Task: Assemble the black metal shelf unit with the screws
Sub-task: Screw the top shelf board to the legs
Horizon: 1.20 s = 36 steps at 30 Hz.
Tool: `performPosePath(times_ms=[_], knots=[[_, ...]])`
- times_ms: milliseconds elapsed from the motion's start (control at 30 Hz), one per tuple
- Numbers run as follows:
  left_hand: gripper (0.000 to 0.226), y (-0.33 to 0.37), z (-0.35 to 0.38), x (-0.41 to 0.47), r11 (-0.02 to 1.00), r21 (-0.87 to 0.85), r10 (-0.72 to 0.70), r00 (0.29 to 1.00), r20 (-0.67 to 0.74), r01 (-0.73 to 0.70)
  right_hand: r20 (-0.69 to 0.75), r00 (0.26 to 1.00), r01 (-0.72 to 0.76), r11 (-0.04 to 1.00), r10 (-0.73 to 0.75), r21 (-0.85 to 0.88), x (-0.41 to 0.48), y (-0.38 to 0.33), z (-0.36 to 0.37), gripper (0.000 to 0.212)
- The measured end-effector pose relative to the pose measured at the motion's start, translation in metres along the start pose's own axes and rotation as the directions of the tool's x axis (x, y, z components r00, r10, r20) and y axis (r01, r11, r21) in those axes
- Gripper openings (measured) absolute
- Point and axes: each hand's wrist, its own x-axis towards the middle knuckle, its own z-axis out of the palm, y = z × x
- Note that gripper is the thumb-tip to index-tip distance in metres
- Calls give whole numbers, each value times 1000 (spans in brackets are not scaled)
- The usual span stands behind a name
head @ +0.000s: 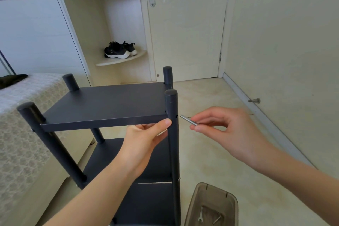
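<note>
The black metal shelf unit point(110, 104) stands upright on the floor, with four round posts and lower shelves under its top shelf. My left hand point(146, 137) grips the front right corner of the top shelf, thumb on its front edge, fingers underneath. Beside that corner runs the near right post point(172, 134), with a small hole in its side at shelf height. My right hand point(223, 130) pinches a long silver screw point(189, 120) whose tip points at that hole, a short gap away.
A brown translucent plastic tray point(194, 205) with a small wrench and a few metal parts lies on the floor at the bottom right. A bed with a lace cover point(23, 134) adjoins the shelf on the left. A closed door, corner shelves with shoes and a wall stand behind.
</note>
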Motion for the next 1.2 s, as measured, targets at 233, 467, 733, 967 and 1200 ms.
performPosePath(times_ms=[233,467,733,967,1200], knots=[[33,2,-1,0,1000,-20,-13,999,45,14,15,1000,19,1000,-19,-6,1,2,4,20],[31,3,-2,0,1000,-13,-5,999,53,6,1,1000,7,1000,-7,-28,1,2,6,16],[39,5,-1,-1,1000,-10,-8,999,40,8,-3,1000,10,999,-11,-36,2,0,9,17],[38,5,-2,-1,1000,0,-17,1000,22,17,-33,999,21,999,-22,-41,5,-1,14,21],[43,6,-1,-3,1000,-18,-17,999,40,18,-51,999,7,999,-9,-38,7,-1,18,22]])
